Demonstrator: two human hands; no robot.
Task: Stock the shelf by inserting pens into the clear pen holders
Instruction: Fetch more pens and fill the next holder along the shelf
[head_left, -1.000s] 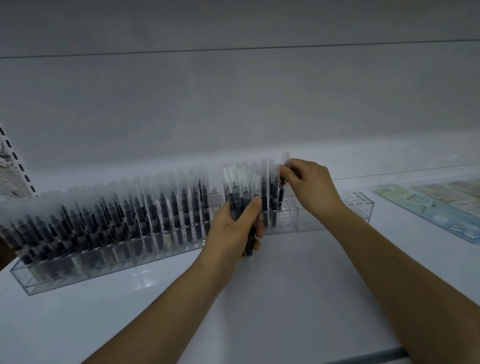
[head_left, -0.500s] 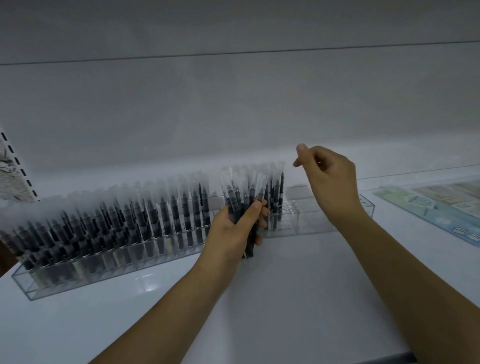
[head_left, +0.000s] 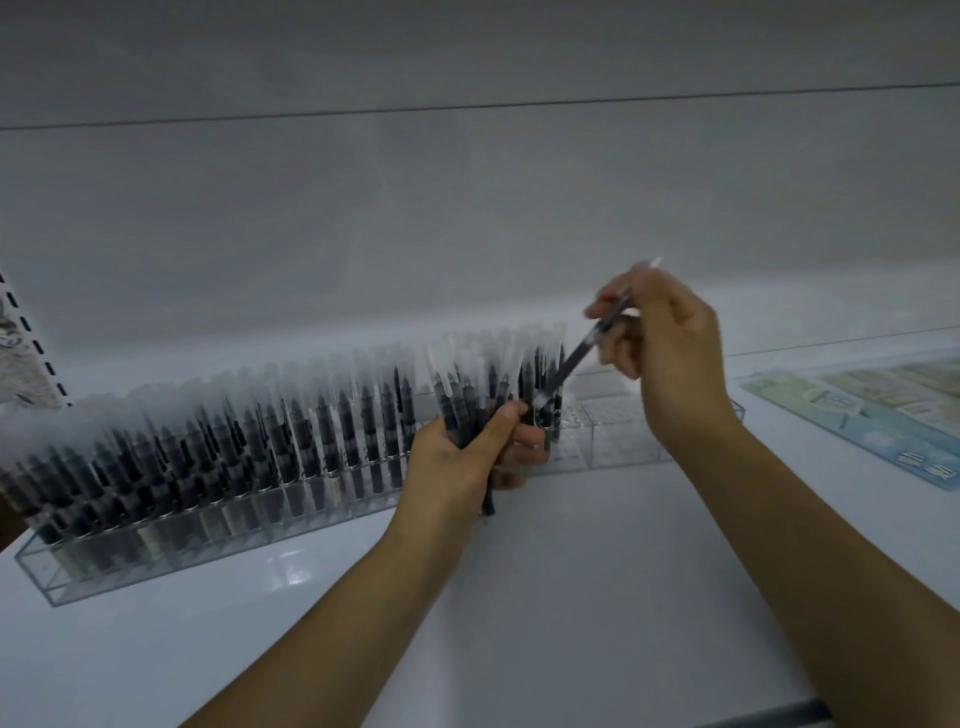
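Observation:
A long clear pen holder (head_left: 171, 564) runs along the white shelf from the left, packed with several dark pens that have frosted caps. A second clear holder (head_left: 623, 441) to its right has pens only at its left end. My left hand (head_left: 467, 452) grips a bundle of pens (head_left: 470, 400) upright in front of the holders. My right hand (head_left: 670, 358) pinches a single pen (head_left: 569, 366), held slanted, its lower end over the bundle and the second holder's filled end.
A white shelf surface (head_left: 571, 597) spreads in front of the holders. A printed green and blue sheet (head_left: 893, 410) lies flat at the right. A perforated shelf upright (head_left: 31, 338) stands at the far left. The white back wall rises behind.
My right hand let go of the pen it set in the holder, lifted empty, then took a single pen from the bundle. My left hand stayed put with the bundle.

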